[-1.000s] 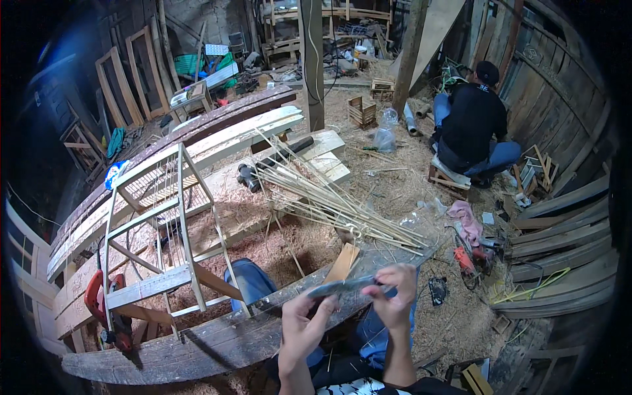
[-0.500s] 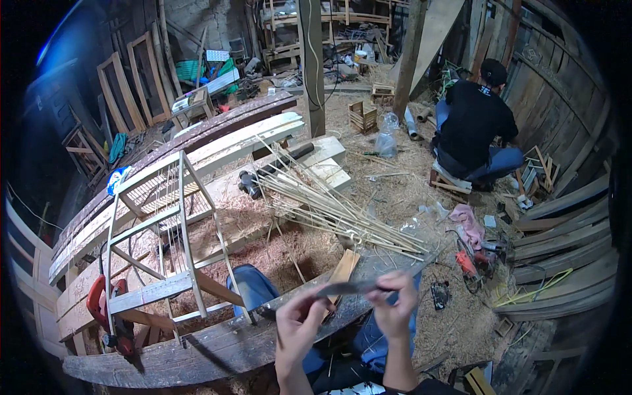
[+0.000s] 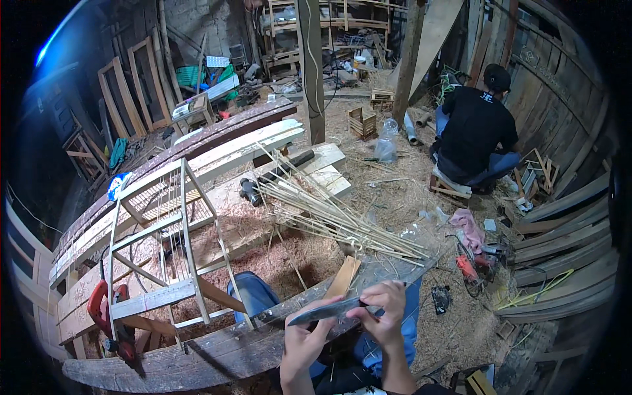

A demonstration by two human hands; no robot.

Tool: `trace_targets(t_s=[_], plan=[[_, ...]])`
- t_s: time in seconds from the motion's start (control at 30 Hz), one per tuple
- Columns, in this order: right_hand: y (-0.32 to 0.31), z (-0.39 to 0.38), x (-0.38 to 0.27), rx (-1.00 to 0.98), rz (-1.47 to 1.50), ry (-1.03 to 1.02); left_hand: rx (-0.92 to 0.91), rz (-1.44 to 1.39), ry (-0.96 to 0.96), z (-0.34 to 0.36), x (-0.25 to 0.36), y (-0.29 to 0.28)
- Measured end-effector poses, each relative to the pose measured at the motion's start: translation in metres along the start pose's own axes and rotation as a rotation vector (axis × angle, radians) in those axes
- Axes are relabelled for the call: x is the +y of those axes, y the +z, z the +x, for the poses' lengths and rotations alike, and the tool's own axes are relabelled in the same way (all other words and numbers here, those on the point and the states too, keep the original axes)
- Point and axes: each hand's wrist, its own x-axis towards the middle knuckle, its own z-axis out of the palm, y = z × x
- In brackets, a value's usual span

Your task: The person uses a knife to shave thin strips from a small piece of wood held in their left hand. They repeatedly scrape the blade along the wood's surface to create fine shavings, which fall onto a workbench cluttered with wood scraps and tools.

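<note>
blade: long dark knife blade [image 3: 327, 311] held level, just above the curved plank [image 3: 217, 349]
left hand [image 3: 304, 342]: closed round the blade's near end
right hand [image 3: 384, 315]: fingers pinched on the blade's far end
cane bundle [image 3: 336, 217]: beyond the plank — on sawdust
chair frame [image 3: 164, 243]: left of the plank
person in black [image 3: 475, 131]: crouched, well beyond the plank

Just beyond the hands [image 3: 349, 322], a dark plank [image 3: 217, 352] and wooden block [image 3: 343, 276] bar the way forward. A slatted frame [image 3: 168, 243] crowds the left; sawdust floor [image 3: 454, 329] lies open rightward.
</note>
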Motion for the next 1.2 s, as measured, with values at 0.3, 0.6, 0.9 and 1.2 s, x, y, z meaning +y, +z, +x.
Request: trace_targets(t_s=[0.3, 0.6, 0.9, 1.2], plan=[[-0.055, -0.029, 0.072, 0.463, -0.083, 0.522, 0.045, -0.031, 0.011, -0.005, 0.013, -0.022], [-0.009, -0.005, 0.006, 0.136, 0.086, 0.178, -0.046, -0.061, -0.052, 0.003, 0.001, -0.007], [0.006, 0.001, -0.015, -0.008, 0.135, 0.141, 0.023, -0.087, -0.035, 0.001, -0.005, 0.006], [0.005, 0.001, -0.01, -0.025, 0.111, 0.105, 0.144, -0.025, -0.12, -0.003, -0.004, 0.01]])
